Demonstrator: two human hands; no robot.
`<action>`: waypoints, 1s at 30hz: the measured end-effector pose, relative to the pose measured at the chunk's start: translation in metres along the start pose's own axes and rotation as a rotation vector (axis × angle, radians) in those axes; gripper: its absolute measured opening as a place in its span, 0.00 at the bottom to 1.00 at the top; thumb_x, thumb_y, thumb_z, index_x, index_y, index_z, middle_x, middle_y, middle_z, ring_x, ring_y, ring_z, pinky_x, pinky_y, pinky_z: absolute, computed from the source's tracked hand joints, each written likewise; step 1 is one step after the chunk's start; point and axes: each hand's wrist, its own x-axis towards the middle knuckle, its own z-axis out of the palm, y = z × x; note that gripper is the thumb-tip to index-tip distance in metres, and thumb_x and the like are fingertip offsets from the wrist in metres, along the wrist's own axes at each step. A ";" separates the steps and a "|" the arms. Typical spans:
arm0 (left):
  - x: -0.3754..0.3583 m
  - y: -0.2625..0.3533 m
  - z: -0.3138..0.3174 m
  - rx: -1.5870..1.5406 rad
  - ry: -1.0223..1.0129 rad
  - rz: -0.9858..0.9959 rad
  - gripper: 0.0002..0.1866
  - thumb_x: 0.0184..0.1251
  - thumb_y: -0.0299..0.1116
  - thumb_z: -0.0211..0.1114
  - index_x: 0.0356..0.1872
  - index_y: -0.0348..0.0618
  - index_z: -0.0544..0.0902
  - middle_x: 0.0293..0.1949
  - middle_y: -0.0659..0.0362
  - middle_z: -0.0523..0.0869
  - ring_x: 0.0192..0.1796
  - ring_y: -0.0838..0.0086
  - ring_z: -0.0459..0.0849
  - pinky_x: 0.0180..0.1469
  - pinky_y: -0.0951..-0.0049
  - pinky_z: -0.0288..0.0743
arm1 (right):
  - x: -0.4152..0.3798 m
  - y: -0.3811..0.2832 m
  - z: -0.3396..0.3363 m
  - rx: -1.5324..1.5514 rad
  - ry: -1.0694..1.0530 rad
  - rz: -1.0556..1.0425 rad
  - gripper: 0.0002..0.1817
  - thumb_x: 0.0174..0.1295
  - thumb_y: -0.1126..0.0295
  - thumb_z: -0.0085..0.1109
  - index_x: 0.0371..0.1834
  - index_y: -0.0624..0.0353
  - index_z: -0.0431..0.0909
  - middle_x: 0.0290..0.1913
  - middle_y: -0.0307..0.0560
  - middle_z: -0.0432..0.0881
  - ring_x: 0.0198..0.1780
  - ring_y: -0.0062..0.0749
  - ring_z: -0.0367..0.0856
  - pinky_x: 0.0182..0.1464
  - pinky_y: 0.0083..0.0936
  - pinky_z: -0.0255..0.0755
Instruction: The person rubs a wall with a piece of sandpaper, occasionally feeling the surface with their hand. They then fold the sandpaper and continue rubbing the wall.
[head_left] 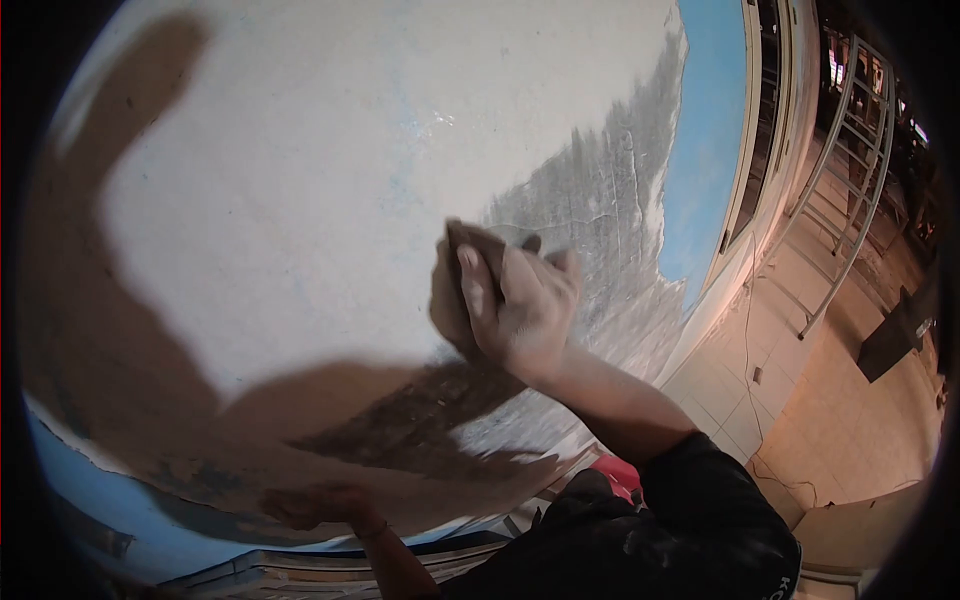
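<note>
My right hand (525, 310) is closed around a flat, brown-edged tool (478, 240) and holds it against the wall, thumb along its near side. Most of the tool is hidden by the fingers, so its exact kind cannot be told. White coating covers much of the wall (300, 200), with a rough grey patch (590, 190) beside and above the hand. Low on the left, my left hand (325, 505) is close to the wall's lower part in dim shadow. Its fingers point left and look loosely stretched, with nothing visible in them.
Blue paint (710, 130) borders the coating at the right, beside a window frame (755, 120). A metal ladder (850, 170) leans further right. A cable (748, 370) runs over the tiled floor (720, 400). Something red (617, 475) shows behind my dark sleeve. My shadow falls across the wall.
</note>
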 end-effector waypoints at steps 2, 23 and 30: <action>0.001 0.004 -0.003 0.009 -0.018 -0.006 0.31 0.73 0.47 0.29 0.65 0.30 0.56 0.64 0.40 0.58 0.68 0.48 0.54 0.65 0.51 0.49 | -0.024 -0.005 -0.008 0.024 -0.051 0.009 0.08 0.55 0.69 0.61 0.20 0.54 0.75 0.15 0.39 0.73 0.13 0.27 0.66 0.26 0.26 0.52; 0.003 0.005 -0.002 0.040 0.035 0.067 0.28 0.74 0.43 0.33 0.65 0.30 0.56 0.63 0.40 0.58 0.68 0.48 0.54 0.64 0.51 0.52 | -0.015 -0.002 -0.006 0.021 -0.009 -0.078 0.12 0.51 0.73 0.62 0.17 0.52 0.67 0.14 0.37 0.70 0.13 0.27 0.64 0.25 0.27 0.50; 0.004 0.002 0.003 0.029 0.068 0.079 0.28 0.74 0.43 0.32 0.65 0.31 0.57 0.63 0.40 0.59 0.67 0.48 0.56 0.63 0.52 0.53 | -0.015 -0.002 -0.008 0.005 -0.004 -0.072 0.15 0.51 0.72 0.63 0.15 0.50 0.65 0.13 0.36 0.69 0.13 0.26 0.65 0.24 0.27 0.50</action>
